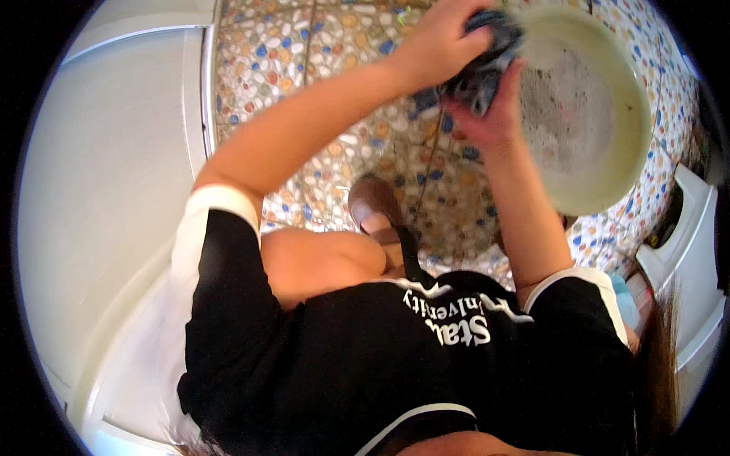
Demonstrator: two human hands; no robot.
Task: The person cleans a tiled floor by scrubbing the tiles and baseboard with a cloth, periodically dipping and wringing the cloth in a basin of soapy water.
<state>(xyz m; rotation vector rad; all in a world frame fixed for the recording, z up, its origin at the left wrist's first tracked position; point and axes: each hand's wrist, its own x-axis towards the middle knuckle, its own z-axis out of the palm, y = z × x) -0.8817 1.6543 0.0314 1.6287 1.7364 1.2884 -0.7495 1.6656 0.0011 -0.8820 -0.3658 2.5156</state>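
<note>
A bunched dark cloth point(476, 85), wet-looking and blurred, is held between my two hands near the top of the view. My left hand point(450, 40) grips its upper part, with the thumb across the fabric. Lower down, my right hand point(490, 117) clasps the other end, thumb raised along its side. Just right of the cloth stands a round, pale yellow-green basin point(630, 108) of cloudy greyish water point(564, 108) with dark specks in it. The cloth is beside the basin's left rim, and the fingers under it are partly hidden.
Pebble-patterned tiles point(268, 62) cover the floor, looking wet in places. A brown shoe point(373, 199) is on my foot below the hands. At the left stands a white panel point(125, 114) with a metal-edged frame. A white plastic stool-like object point(678, 239) is at the right.
</note>
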